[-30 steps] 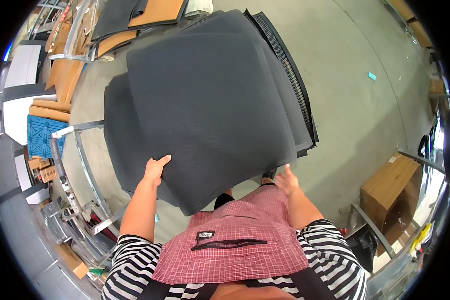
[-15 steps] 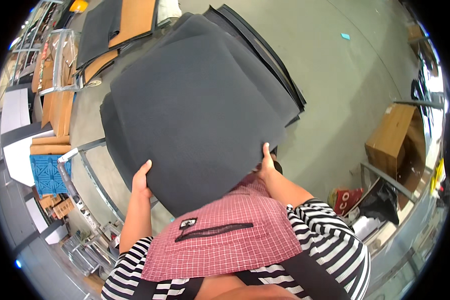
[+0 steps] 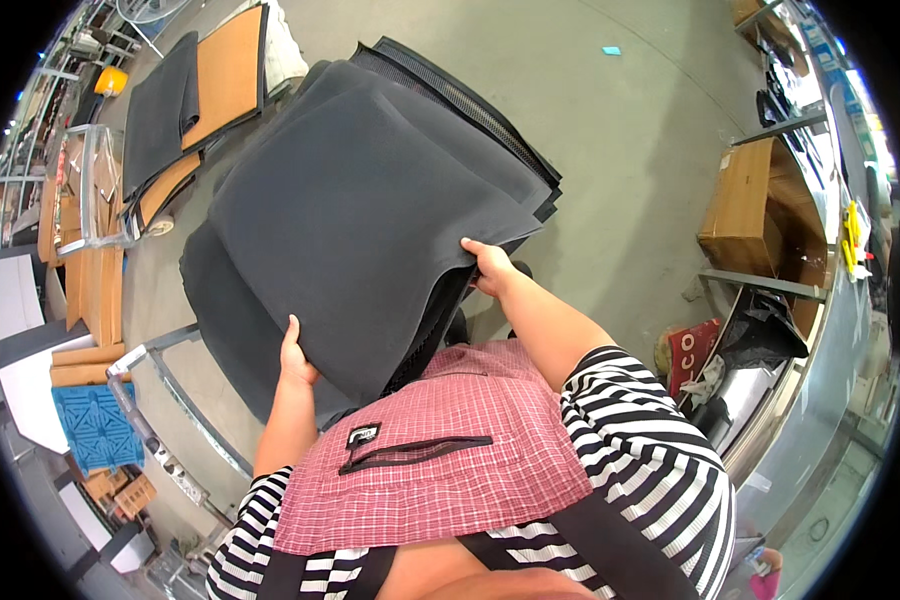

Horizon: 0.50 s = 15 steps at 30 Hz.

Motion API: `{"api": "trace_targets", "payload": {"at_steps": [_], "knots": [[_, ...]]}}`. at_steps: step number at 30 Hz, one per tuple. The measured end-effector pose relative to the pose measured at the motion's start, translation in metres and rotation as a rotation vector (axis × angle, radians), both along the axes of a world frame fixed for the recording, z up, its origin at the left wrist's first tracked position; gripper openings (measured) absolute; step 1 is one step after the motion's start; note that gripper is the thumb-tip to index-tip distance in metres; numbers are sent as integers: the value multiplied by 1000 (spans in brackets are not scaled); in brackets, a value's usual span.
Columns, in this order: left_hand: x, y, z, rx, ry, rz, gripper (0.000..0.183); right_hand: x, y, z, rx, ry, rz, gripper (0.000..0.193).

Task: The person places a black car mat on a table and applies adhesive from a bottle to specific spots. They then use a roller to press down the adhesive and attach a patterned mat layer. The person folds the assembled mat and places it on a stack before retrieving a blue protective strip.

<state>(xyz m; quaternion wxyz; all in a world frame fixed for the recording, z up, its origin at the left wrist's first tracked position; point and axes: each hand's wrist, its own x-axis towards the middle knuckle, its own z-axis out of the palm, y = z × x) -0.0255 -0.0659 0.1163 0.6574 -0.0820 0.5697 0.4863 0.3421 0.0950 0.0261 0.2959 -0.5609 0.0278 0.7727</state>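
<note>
Stack of dark sheets (image 3: 220, 310) in front of person. Top sheet (image 3: 330, 200) lies on stack, near right edge bowed up. Checked apron (image 3: 440, 480) close behind. Right forearm (image 3: 555, 318) angled forward and inward, left forearm (image 3: 286, 425) pointing nearly straight ahead. Right hand (image 3: 488, 268) grips top sheet's edge, thumb above, fingers curled under; left hand (image 3: 298, 358) pinches left edge, thumb above, fingers mostly hidden.

The big sheet (image 3: 340, 220) is dark grey. The apron (image 3: 440, 495) is pinkish red with thin white lines making little squares. The sleeves (image 3: 640, 425) have black and white stripes. The pallet (image 3: 95, 425) is blue, the box (image 3: 740, 205) is brown, and the floor (image 3: 610, 150) is greyish green.
</note>
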Motion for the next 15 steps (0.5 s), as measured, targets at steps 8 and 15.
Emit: {"api": "trace_targets", "payload": {"at_steps": [8,15], "knots": [[22,-19,-10,96,-48,131,74,-33,68,177,710,-597,408,47],[186,-25,50,379,-392,-280,100,81,139,340,982,-579,521,36]]}}
